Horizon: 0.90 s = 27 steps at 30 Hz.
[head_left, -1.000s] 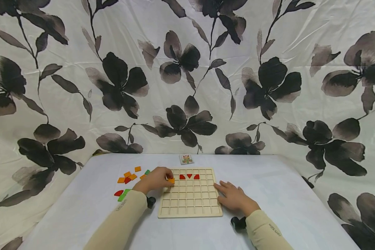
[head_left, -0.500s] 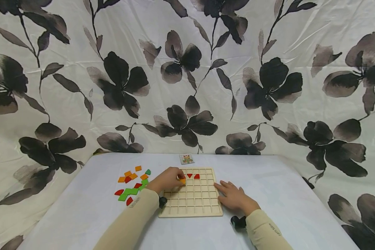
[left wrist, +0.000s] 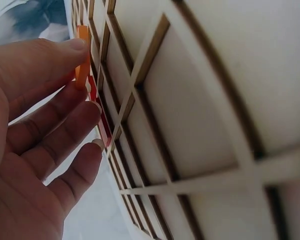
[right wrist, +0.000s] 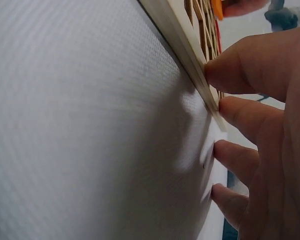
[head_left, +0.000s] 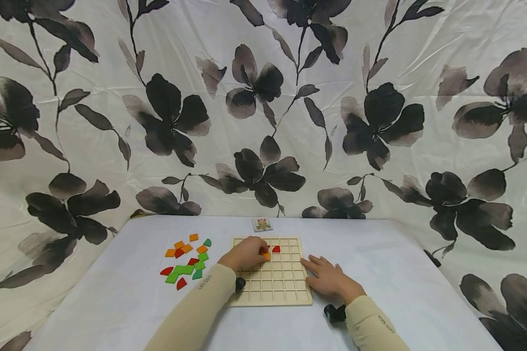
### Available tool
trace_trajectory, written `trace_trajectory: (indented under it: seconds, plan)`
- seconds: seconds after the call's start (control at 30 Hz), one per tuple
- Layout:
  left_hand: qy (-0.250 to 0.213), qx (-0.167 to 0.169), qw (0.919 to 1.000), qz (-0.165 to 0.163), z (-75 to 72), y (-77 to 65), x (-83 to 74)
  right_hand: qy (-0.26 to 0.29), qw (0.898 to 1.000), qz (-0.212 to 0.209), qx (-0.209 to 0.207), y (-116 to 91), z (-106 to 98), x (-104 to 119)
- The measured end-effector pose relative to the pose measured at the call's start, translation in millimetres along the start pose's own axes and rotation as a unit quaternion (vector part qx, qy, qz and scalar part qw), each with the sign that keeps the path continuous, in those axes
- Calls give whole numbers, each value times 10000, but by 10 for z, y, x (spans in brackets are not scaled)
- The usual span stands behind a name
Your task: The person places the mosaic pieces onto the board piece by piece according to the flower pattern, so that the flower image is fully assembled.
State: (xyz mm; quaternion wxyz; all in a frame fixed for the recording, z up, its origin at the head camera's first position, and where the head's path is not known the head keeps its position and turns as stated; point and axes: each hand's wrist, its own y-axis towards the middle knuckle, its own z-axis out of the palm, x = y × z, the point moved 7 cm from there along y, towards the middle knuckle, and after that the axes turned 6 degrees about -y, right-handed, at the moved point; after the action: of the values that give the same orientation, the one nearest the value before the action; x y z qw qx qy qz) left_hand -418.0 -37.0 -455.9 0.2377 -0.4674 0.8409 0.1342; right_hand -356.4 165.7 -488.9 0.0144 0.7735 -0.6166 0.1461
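Tile [left wrist: 82, 72], plain orange, thin and straight-edged, pinched between left fingers [left wrist: 50, 57].

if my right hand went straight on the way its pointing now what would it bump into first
Most likely the wooden board: two fingers of the right hand seem to touch its right edge. Whether they would push it or slide over is unclear.

Table [head_left: 355, 243]: spreads white, looks finely textured in the right wrist view.
Backdrop [head_left: 254, 131]: hangs behind the table and along both its sides, pale, shiny, lightly creased.
Printed flowers [head_left: 270, 178]: fade from black to brownish grey.
Leaves [head_left: 314, 112]: branch off thin, dark stems [head_left: 298, 56].
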Motion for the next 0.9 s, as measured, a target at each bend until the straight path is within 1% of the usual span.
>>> trace_trajectory:
  seconds: [0.2,0.3,0.43,0.77,0.9]
  plan:
    - [64,19,9998,-169,25,14,21,7,10000,-19,-21,-2,-4,19]
    - [123,8,9998,-168,31,20,33,-24,10000,-31,-51,0,-3,22]
    - [60,27,9998,-178,37,17,32,-32,10000,-38,-67,6,-2,23]
    - [-12,20,9997,-237,25,-8,-15,-4,10000,-45,-54,5,-3,20]
    - [74,35,9996,-281,38,1,-21,6,10000,-6,-59,0,-8,7]
